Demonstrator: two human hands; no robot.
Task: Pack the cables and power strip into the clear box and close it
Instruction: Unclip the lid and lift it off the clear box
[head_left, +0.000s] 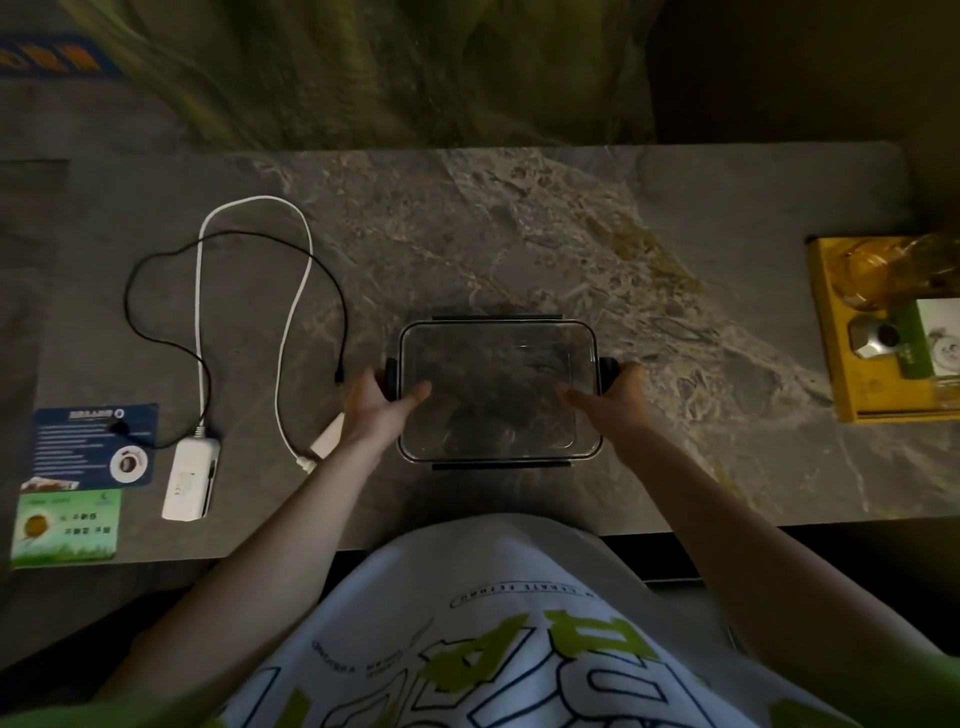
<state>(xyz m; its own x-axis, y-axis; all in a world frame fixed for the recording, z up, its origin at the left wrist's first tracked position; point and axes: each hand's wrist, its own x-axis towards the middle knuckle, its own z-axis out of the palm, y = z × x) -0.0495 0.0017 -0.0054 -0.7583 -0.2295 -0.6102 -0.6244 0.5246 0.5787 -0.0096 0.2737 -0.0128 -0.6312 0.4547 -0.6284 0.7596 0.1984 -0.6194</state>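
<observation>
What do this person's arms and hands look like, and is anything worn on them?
Both forearms are bare to the elbow. The left hand and right hand show no gloves, rings or watch. Green short sleeves appear at the frame's bottom corners, part of a white T-shirt printed with green lettering.

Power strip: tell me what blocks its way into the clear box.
The lid still sits on the clear box, with both hands at its side clips: left hand, right hand. Otherwise the tabletop between the power strip and the box holds only the white cable and black cable.
</observation>
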